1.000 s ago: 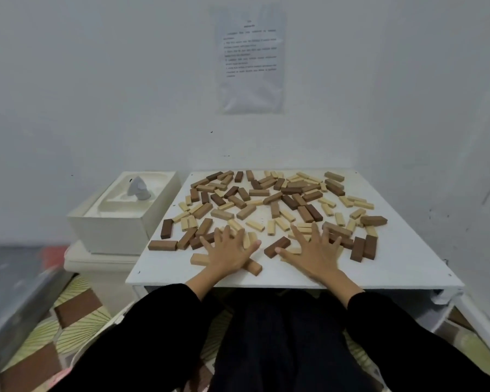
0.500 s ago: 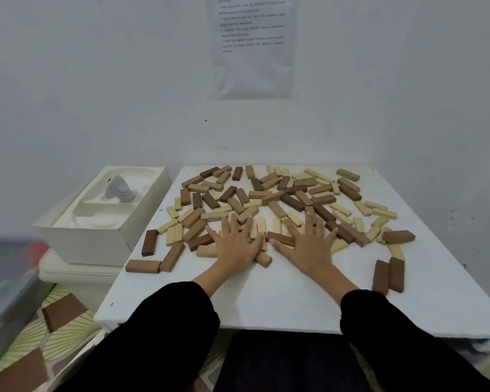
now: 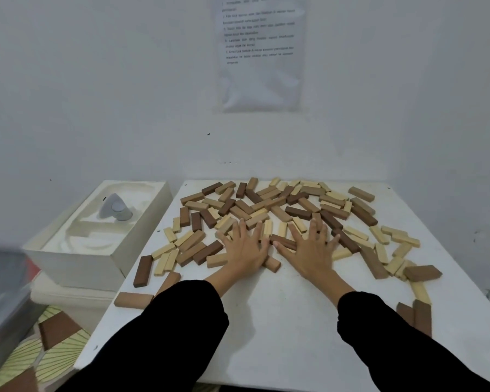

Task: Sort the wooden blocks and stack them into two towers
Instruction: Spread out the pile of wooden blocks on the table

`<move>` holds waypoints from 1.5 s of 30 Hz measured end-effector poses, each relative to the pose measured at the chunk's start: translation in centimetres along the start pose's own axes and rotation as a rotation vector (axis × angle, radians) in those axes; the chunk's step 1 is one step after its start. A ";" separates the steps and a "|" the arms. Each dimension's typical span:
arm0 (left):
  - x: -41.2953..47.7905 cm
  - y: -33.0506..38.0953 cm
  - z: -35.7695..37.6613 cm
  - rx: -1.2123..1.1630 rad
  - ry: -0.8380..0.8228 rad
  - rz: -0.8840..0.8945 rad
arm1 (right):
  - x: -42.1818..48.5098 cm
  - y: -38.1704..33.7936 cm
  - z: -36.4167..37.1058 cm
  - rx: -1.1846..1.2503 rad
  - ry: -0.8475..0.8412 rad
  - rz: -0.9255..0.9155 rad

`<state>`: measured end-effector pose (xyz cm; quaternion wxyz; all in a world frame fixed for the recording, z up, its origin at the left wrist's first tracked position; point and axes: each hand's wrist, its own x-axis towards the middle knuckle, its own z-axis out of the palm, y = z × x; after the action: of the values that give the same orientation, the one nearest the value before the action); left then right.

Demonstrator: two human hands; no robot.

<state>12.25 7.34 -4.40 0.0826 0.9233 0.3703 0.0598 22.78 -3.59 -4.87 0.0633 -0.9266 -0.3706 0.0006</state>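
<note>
Wooden blocks [image 3: 266, 210] in pale, mid-brown and dark tones lie scattered flat across the far half of a white surface [image 3: 280, 321], with no tower yet begun. At far left, one white box [image 3: 96, 258] stands beside the surface. The person's left hand [image 3: 245, 248] and right hand [image 3: 309, 248] lie side by side at the near edge of the heap. Both are flat with fingers spread, pressing on blocks and gripping none. At the right edge, two brown blocks [image 3: 416, 315] lie apart from the rest. The blocks number several dozen, and they overlap too much for an exact count. They look rigid, light and smooth enough to slide. Each is probably best pinched across its long sides.
</note>
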 end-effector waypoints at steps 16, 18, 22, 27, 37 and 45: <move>-6.0 -12.0 -5.9 -0.099 0.088 -0.291 | -1.8 4.7 -2.5 0.139 -0.041 0.029; -8.9 -14.9 -5.7 -0.053 0.054 -0.357 | -3.4 6.5 -3.0 0.141 -0.029 0.086; -12.4 -16.7 -4.3 -0.034 0.044 -0.326 | -6.6 10.2 -3.4 0.120 -0.068 0.194; -12.2 -15.1 -3.4 -0.037 0.152 -0.235 | -10.0 12.3 -3.0 0.147 -0.077 0.275; -8.7 -10.8 -1.9 -0.079 0.104 -0.205 | -11.1 12.3 -1.4 0.174 0.028 0.306; -5.5 -9.3 -1.7 -0.052 0.064 -0.252 | -6.0 11.2 -1.3 0.139 0.003 0.261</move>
<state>1.72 10.35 -4.83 0.1016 0.8647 0.4839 0.0880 26.17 -15.90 -5.19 0.1273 -0.9603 -0.2459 0.0333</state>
